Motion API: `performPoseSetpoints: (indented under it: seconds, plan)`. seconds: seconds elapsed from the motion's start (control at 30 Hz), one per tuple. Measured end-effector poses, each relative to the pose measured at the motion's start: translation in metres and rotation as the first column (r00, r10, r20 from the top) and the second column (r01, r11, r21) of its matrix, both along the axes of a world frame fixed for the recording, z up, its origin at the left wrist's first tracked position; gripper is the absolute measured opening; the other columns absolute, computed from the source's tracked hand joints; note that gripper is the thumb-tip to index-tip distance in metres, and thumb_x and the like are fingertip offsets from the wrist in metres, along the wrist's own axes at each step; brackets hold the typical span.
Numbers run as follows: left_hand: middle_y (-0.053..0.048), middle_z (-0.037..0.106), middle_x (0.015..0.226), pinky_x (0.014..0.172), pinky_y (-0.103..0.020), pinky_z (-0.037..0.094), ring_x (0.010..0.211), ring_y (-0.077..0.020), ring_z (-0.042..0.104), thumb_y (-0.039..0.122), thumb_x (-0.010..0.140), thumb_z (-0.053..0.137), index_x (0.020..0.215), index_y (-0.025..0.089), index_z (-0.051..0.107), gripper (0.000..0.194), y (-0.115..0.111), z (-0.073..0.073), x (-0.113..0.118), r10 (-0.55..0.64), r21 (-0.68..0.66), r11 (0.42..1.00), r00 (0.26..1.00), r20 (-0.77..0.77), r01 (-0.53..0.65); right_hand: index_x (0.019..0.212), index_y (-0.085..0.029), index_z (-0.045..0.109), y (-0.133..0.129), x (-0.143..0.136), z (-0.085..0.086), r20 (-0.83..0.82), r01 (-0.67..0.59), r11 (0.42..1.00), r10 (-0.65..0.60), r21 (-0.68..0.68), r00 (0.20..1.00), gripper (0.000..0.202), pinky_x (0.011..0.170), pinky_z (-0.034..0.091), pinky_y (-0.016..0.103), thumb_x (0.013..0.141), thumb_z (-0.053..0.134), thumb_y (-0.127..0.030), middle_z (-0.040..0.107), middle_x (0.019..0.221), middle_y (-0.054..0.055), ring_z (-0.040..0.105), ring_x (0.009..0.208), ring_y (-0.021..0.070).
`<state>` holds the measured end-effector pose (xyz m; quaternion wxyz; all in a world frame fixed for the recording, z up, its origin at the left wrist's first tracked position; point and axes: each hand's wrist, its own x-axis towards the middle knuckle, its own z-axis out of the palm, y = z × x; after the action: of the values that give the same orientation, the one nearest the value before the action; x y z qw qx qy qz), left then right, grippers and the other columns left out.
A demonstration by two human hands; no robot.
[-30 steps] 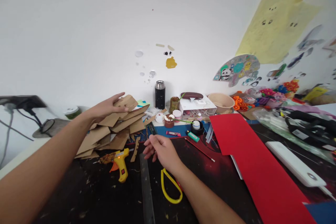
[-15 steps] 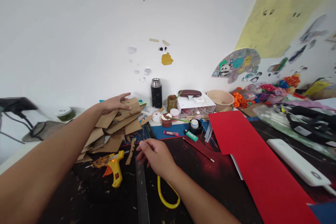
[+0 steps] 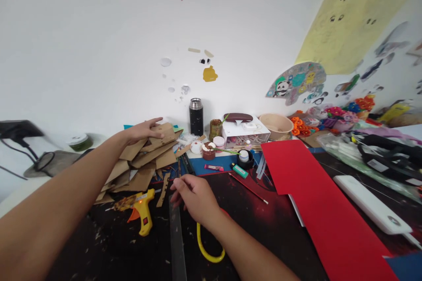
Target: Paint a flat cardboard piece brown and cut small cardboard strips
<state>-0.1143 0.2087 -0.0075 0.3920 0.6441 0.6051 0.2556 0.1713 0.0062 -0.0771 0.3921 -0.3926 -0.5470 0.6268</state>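
My left hand (image 3: pixel 145 131) lies with its fingers stretched out on top of a heap of brown cardboard pieces (image 3: pixel 154 153). Nothing is gripped in it. Over the far end of a long metal ruler (image 3: pixel 178 241) hovers my right hand (image 3: pixel 197 197), fingers loosely bent and apart, with no held thing visible. Whether its fingertips touch the ruler is hard to tell. A yellow loop-shaped handle (image 3: pixel 211 258) shows partly beneath my right wrist. A yellow glue gun (image 3: pixel 144 215) with a lit orange light rests left of the ruler, near a narrow cardboard strip (image 3: pixel 164 189).
A black flask (image 3: pixel 196 118), a white box (image 3: pixel 245 129) and a beige bowl (image 3: pixel 277 125) stand along the wall. Red sheet material (image 3: pixel 316 197) covers the right side, beside a white power strip (image 3: pixel 369 204). A red pencil (image 3: pixel 249 188) lies mid-table.
The view has shifted very slightly. Both hands keep nearly the same place and pose, the left on the cardboard and the right above the ruler.
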Motion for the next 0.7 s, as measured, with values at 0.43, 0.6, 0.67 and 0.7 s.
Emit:
performPoseSetpoints:
  seconds: [0.43,0.6,0.67,0.7]
  plan:
    - [-0.018,0.07,0.163,0.125,-0.049,0.055,0.146,-0.0414,0.069,0.065,0.059,0.104,0.173,0.023,0.05,0.133,0.0074,-0.0025,-0.0046,0.001,0.037,0.999,1.0,-0.03,0.0,0.093,-0.023,0.073,-0.0021,0.0006,0.0032,0.038,0.015,0.999,-0.017,0.041,0.999,0.05,0.061,0.055,0.028,0.107,0.07,-0.07,0.077,0.076,0.003,0.074,0.062,0.0197]
    - [-0.018,0.069,0.164,0.121,-0.047,0.058,0.145,-0.041,0.07,0.069,0.058,0.102,0.174,0.025,0.049,0.135,0.0084,-0.0043,-0.0053,-0.013,0.048,0.999,0.997,-0.075,0.017,0.095,-0.021,0.073,-0.0026,0.0009,0.0064,0.068,0.01,1.0,-0.012,0.03,0.998,0.038,0.064,0.057,0.027,0.112,0.069,-0.055,0.076,0.077,0.002,0.074,0.063,0.0184]
    - [-0.018,0.07,0.164,0.12,-0.048,0.059,0.143,-0.0408,0.071,0.07,0.06,0.1,0.175,0.026,0.048,0.134,0.0084,-0.0049,-0.0054,-0.022,0.054,0.998,0.995,-0.094,0.027,0.095,-0.021,0.072,-0.003,0.001,0.0073,0.071,0.009,1.0,-0.011,0.027,0.997,0.034,0.064,0.057,0.026,0.113,0.068,-0.05,0.076,0.077,0.001,0.074,0.063,0.0178]
    - [-0.018,0.07,0.164,0.12,-0.049,0.059,0.141,-0.0406,0.072,0.07,0.062,0.099,0.176,0.027,0.047,0.132,0.0081,-0.0048,-0.0055,-0.025,0.059,0.998,0.994,-0.104,0.032,0.095,-0.021,0.072,-0.0032,0.0011,0.0075,0.07,0.01,1.0,-0.012,0.028,0.997,0.033,0.064,0.057,0.026,0.113,0.068,-0.048,0.075,0.077,0.001,0.074,0.063,0.0177]
